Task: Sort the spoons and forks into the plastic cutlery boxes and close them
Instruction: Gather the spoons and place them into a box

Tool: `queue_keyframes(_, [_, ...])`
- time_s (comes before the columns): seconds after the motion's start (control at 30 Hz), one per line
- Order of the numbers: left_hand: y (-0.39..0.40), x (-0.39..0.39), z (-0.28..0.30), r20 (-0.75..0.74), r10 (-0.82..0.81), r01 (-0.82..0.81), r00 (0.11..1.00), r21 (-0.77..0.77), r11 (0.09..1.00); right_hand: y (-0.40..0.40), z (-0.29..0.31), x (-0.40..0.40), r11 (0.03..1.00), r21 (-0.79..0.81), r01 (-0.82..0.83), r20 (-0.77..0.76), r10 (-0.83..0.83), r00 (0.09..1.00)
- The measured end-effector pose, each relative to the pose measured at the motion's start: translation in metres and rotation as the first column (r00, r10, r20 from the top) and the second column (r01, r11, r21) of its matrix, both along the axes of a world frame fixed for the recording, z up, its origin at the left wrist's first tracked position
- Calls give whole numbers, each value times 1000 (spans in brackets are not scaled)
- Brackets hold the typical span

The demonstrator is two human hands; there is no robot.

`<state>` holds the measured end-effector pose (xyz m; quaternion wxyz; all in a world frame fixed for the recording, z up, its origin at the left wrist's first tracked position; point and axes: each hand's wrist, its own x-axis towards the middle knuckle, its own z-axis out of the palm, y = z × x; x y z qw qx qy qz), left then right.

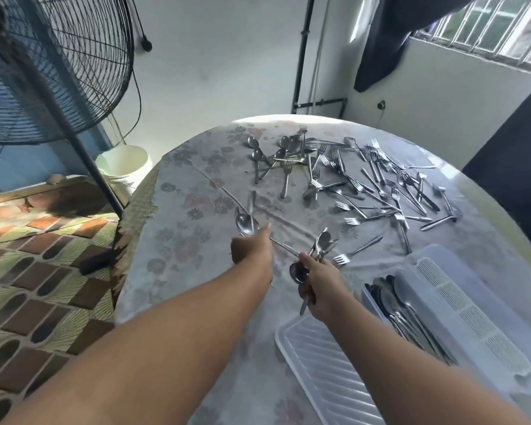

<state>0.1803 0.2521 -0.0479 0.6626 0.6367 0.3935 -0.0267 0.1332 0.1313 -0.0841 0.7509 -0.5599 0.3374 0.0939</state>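
Fingers [304, 259] grip spoon bunch [322, 242]; two spoons [246, 223]; one box [460, 305]

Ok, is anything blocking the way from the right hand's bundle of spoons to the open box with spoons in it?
Nothing visible. The right hand holds its spoons above bare tablecloth, and the open box lies near it to the right, its spoon compartment uncovered. The loose lid lies flat on the near side, below that path.

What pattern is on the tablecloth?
A faded floral print on pale grey-white cloth, the tablecloth, seen in the head view.
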Motion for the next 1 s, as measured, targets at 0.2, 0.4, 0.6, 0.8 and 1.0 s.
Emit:
queue_keyframes(0.2, [-52,-21,5,67,23,-20,997,-59,998,-56,1,-23,979,-89,-182,3,183,983])
queue_keyframes(0.4, [-127,-57,3,78,57,-58,995,10,998,-160,1,-35,904,-377,-202,91,253,963])
queue_keyframes(0.6, [-199,-103,-16,32,-54,51,998,92,994,-219,5,-57,738,-572,-359,75,483,873])
queue_keyframes(0.8, [-228,-134,-26,-64,-127,138,990,193,971,-242,3,-73,701,-573,-424,29,534,845])
queue_keyframes(1.0, [-251,-140,-24,-169,-232,267,958,228,936,-257,5,-79,718,-643,-267,32,373,927])
